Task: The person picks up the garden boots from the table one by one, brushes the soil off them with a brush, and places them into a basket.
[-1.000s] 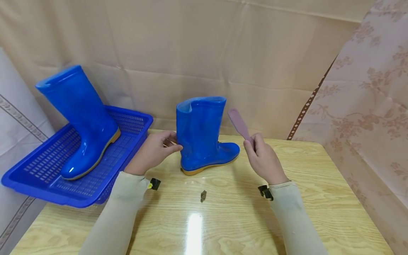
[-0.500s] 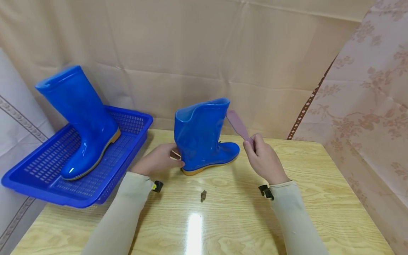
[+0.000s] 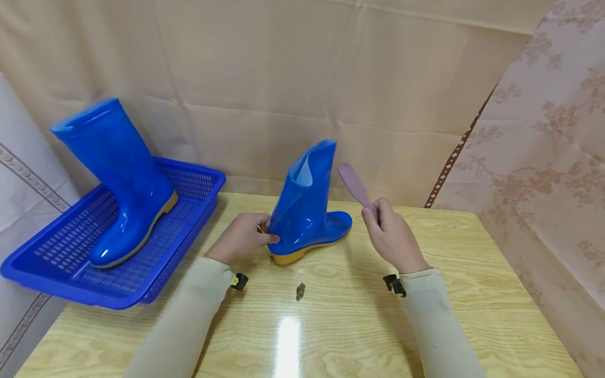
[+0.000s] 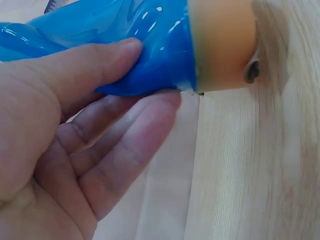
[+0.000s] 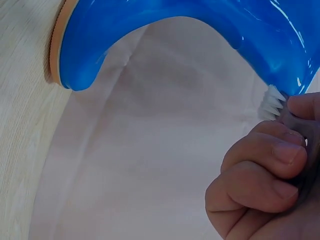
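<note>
A blue rain boot (image 3: 304,210) with a tan sole stands on the table, its shaft creased and its top opening folded inward. Low at the back of this boot, my left hand (image 3: 243,237) pinches the rubber between thumb and fingers. The left wrist view shows a small dark clump (image 4: 252,71) on the heel (image 4: 225,45). My right hand (image 3: 393,237) grips the handle of a mauve brush (image 3: 354,184), held up right of the boot and apart from it in the head view. White bristles (image 5: 272,102) show in the right wrist view.
A second blue boot (image 3: 132,178) stands tilted in a blue plastic basket (image 3: 118,302) at the left. A small brown clump (image 3: 300,291) lies on the wooden table (image 3: 350,325) in front. Beige cloth (image 3: 246,79) hangs behind the table.
My left hand has shifted right and lower, from beside the boot to pinching its heel area. The boot has turned slightly and its shaft has creased more. The right hand has stayed nearly still.
</note>
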A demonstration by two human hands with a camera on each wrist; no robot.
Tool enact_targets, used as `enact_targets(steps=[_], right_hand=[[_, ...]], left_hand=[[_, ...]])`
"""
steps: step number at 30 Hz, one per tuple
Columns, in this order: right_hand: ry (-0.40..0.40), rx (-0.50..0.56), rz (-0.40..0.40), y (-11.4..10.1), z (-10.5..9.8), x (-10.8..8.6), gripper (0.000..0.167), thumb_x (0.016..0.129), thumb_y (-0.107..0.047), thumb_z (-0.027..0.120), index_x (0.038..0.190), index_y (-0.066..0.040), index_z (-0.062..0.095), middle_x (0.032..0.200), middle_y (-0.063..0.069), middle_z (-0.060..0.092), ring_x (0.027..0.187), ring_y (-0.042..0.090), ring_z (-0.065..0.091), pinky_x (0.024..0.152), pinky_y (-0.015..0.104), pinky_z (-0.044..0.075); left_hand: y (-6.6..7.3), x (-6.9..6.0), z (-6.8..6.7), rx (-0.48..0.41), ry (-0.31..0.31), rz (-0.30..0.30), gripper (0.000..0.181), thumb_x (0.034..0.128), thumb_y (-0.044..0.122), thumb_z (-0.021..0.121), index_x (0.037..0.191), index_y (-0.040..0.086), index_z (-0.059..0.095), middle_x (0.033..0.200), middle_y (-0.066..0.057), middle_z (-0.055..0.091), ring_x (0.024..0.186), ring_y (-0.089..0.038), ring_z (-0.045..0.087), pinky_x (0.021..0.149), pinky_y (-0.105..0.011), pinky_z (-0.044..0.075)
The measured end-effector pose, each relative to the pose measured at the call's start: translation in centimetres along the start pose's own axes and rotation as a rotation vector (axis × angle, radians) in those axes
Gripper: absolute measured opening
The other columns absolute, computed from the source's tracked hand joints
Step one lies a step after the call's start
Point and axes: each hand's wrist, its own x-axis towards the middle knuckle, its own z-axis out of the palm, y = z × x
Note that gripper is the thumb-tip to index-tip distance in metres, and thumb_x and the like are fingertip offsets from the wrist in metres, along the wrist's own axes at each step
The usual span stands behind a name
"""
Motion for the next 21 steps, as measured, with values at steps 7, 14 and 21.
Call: enact_targets(steps=[7,14,21], right_hand=[[0.087,0.01,0.033,0.1,-0.2,0.1,0.04,0.111,-0.044,0.039,0.105,-0.006,0.05,0.071,0.006,0.045,0.056,0.02,0.043,0.05,0.034,0.035],[0.134,0.027,0.033,0.3,-0.3,0.0,0.04,0.111,-0.044,0.04,0.108,-0.005,0.05,0.071,0.006,0.045,0.055,0.02,0.042,0.047,0.033,0.035],[0.131,0.044,0.029,0.3,-0.4,0.0,0.04,0.112,-0.043,0.039,0.109,-0.004,0.05,0.072,0.006,0.045,0.055,0.02,0.042,0.047,0.032,0.034]], left_hand=[[1.0,-0.2,0.3,-0.046,0.086,0.034,0.03,0.0924,0.024,0.08,0.075,0.014,0.059,0.076,0.002,0.063,0.072,-0.02,0.056,0.062,-0.033,0.043],[2.7,-1.0,0.1,-0.025,0.247,0.051,0.033,0.0939,0.026,0.079,0.074,0.015,0.055,0.067,0.002,0.052,0.063,-0.018,0.048,0.056,-0.032,0.036],[4.4,-2.0,-0.3,-0.054,0.338,0.048,0.025,0.0956,0.021,0.077,0.077,0.015,0.061,0.073,0.002,0.064,0.057,-0.017,0.042,0.052,-0.031,0.033]])
